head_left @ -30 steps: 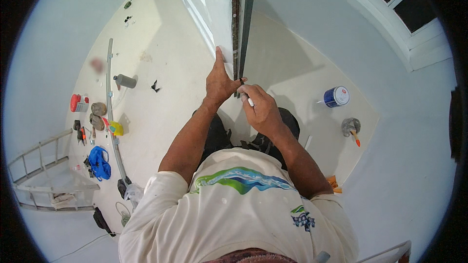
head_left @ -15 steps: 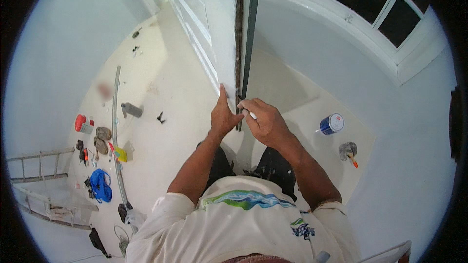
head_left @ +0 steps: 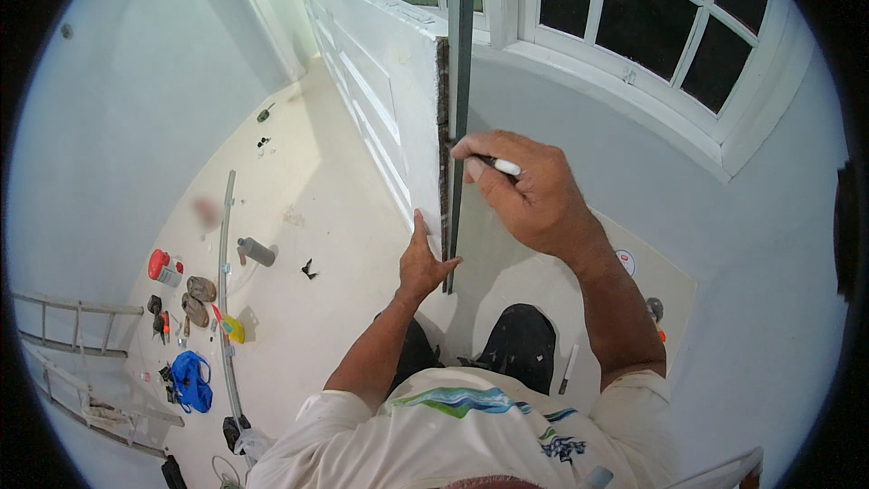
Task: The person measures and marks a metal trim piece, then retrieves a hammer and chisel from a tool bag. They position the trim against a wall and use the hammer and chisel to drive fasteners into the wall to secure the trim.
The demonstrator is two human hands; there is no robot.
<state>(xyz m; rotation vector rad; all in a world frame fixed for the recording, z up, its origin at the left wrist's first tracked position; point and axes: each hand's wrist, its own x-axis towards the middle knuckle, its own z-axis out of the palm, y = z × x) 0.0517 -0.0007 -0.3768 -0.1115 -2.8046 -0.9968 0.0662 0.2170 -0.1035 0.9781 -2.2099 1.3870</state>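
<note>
A white panelled door [head_left: 398,91] stands in front of me, its rough brown edge facing me. Along that edge runs a long grey metal bar [head_left: 460,54]. Low on the door, my left hand [head_left: 423,267] clasps the near edge, forefinger stretched up the white face and thumb reaching across to the bar. My right hand [head_left: 534,186] is closed around a pen-like tool with a white end [head_left: 507,167]. Its fingertips are at the bar and the door edge, higher than my left hand. The tool's tip is hidden by my fingers.
White-framed windows [head_left: 634,9] are at the upper right. On the left floor lie a long metal rail [head_left: 226,281], a grey bottle [head_left: 259,252], shoes [head_left: 195,310], a blue bag [head_left: 191,380] and a ladder [head_left: 77,326]. A paint can [head_left: 625,262] is partly behind my right arm.
My right hand has moved up along the door edge, away from my left hand, with the pen-like tool still in it. The view has shifted, showing more of the door's top and windows.
</note>
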